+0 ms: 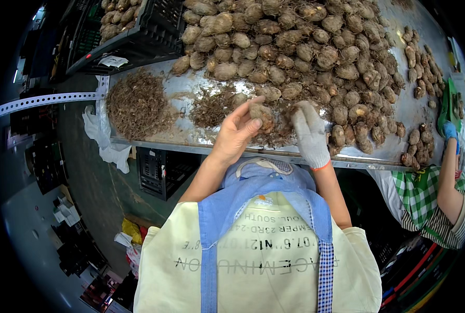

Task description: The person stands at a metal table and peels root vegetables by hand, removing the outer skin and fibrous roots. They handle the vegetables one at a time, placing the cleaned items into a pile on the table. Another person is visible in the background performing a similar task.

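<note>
A brown, hairy taro corm (261,116) sits in my bare left hand (238,129), between the thumb and fingers, above the metal table. To its right, my right hand (307,131) wears a grey knit glove with an orange cuff edge. Its fingers point away from me over loose root fibres; whether they pinch anything is not clear. Beyond both hands lies a large heap of taro corms (303,51). Brown root scraps (213,107) lie on the table to the left of my left hand.
A heap of root fibres (138,103) covers the table's left end. Behind it stands a black plastic crate (154,39) of corms. Smaller corm piles (420,144) lie at the right, where a co-worker's blue-gloved hand (450,131) touches a green container (447,105). The table's metal edge (177,146) runs before me.
</note>
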### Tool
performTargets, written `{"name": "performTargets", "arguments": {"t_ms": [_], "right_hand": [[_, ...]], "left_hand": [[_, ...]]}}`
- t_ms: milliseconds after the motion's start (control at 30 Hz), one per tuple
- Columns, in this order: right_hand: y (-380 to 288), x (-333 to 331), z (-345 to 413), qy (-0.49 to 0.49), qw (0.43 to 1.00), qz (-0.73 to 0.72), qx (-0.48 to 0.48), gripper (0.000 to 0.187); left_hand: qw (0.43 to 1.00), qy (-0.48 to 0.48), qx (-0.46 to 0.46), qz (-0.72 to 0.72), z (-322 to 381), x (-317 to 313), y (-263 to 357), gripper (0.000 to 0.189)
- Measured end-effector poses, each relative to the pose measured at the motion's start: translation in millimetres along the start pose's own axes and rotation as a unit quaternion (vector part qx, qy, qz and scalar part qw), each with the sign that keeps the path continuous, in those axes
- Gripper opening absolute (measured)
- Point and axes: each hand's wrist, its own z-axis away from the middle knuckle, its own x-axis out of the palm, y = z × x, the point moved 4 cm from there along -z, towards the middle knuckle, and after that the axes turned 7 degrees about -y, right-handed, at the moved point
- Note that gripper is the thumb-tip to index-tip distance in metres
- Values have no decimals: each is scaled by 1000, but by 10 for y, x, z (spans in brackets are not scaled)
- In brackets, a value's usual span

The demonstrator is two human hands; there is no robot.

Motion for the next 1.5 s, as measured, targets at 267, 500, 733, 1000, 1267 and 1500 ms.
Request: {"name": "performTargets", "arguments": {"t_ms": [267, 500, 733, 1000, 1267, 1500], "right_hand": [[-15, 124, 14, -53, 924, 288, -245, 14], [481, 29, 35, 61, 922, 327, -200, 23], [131, 82, -12, -97, 972, 203, -69, 19], [342, 151, -11, -75, 918, 361, -146, 15], [573, 71, 38, -113, 979, 171, -11, 22], [323, 125, 56, -47, 964, 238, -111, 26]], "left_hand": [[996, -17, -82, 34, 36, 65, -114, 45], [976, -32, 1, -217, 25, 125, -50, 47], [922, 63, -31, -382, 52, 179, 29, 60], [910, 41, -62, -408, 91, 220, -2, 60], [992, 2, -107, -62, 85, 83, -122, 57], [992, -6, -109, -63, 78, 60, -136, 51]]}}
